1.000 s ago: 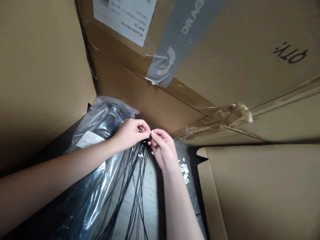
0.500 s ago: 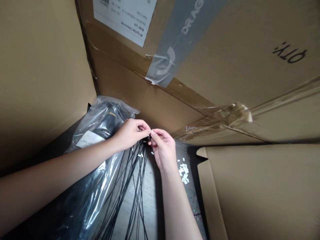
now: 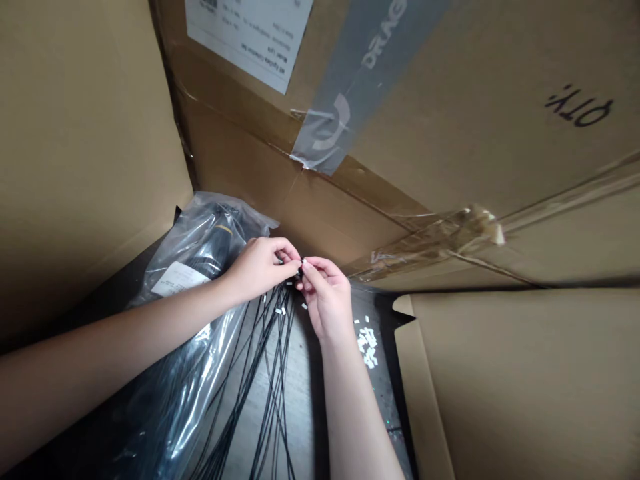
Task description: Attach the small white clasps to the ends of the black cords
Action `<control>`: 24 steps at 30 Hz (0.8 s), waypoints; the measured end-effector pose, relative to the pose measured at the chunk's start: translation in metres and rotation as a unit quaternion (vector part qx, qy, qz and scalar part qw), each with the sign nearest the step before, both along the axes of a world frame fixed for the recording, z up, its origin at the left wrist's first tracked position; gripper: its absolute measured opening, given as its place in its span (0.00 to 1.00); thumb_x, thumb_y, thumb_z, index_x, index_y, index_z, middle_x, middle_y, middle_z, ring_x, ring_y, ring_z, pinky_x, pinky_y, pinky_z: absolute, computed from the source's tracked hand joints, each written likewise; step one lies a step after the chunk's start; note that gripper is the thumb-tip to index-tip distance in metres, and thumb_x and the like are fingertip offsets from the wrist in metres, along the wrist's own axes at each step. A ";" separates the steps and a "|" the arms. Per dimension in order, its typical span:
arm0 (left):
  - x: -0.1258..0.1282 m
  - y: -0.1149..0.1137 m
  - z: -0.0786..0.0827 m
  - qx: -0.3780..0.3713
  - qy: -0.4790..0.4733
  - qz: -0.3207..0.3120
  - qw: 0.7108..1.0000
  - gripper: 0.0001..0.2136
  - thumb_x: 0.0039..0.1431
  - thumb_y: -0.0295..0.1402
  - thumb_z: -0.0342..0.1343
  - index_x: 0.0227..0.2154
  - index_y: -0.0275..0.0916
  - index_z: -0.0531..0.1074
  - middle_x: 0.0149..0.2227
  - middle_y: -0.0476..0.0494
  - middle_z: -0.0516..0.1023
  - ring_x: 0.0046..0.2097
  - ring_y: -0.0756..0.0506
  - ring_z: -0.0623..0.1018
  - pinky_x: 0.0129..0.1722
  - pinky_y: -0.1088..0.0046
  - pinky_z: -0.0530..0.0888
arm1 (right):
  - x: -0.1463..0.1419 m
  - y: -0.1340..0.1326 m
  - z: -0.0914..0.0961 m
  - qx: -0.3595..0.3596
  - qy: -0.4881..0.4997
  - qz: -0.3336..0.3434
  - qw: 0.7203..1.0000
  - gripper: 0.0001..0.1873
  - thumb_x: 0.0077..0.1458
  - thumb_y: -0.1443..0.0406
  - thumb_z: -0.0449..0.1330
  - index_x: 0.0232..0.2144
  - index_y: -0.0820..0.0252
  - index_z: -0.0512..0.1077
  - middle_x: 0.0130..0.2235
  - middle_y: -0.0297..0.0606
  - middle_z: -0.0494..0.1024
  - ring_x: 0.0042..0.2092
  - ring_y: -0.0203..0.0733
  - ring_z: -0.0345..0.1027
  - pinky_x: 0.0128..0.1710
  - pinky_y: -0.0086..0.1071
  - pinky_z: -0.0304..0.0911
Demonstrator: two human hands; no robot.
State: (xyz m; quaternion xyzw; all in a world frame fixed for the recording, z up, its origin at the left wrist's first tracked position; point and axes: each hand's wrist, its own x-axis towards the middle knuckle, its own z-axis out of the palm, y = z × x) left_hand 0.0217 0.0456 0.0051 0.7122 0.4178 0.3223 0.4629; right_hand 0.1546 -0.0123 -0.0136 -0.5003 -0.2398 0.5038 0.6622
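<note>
My left hand (image 3: 263, 270) is closed in a pinch at the top of a bunch of thin black wires (image 3: 245, 393), which run down from it towards me. Its fingertips almost meet those of my right hand (image 3: 330, 293). That one pinches a tiny white piece between thumb and forefinger, with something dark beside it; fingers cover most of both. Several similar white pieces hang on or lie among the wires below my hands. More loose white pieces (image 3: 368, 348) lie in a small heap on the grey work surface (image 3: 295, 407), right of my right wrist.
A clear plastic bag (image 3: 237, 207) full of black wires, with a white label (image 3: 179, 279), lies left under my left forearm. Cardboard boxes wall in the left (image 3: 85, 133), the back (image 3: 450, 113) and the right (image 3: 530, 373). Loose brown tape (image 3: 460, 230) sticks to the back box.
Both hands stay almost in place. At the fingertips a small dark gap and the white piece show a little more plainly now.
</note>
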 end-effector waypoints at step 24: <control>-0.001 0.000 -0.003 0.020 0.015 -0.024 0.999 0.06 0.53 0.32 0.57 0.29 0.36 0.77 0.26 0.49 0.79 0.27 0.52 0.73 0.28 0.79 0.66 | 0.000 0.000 0.000 -0.006 -0.024 0.017 1.000 0.12 0.39 0.63 0.71 0.29 0.60 0.76 0.20 0.26 0.68 0.22 0.27 0.56 0.24 0.26 0.61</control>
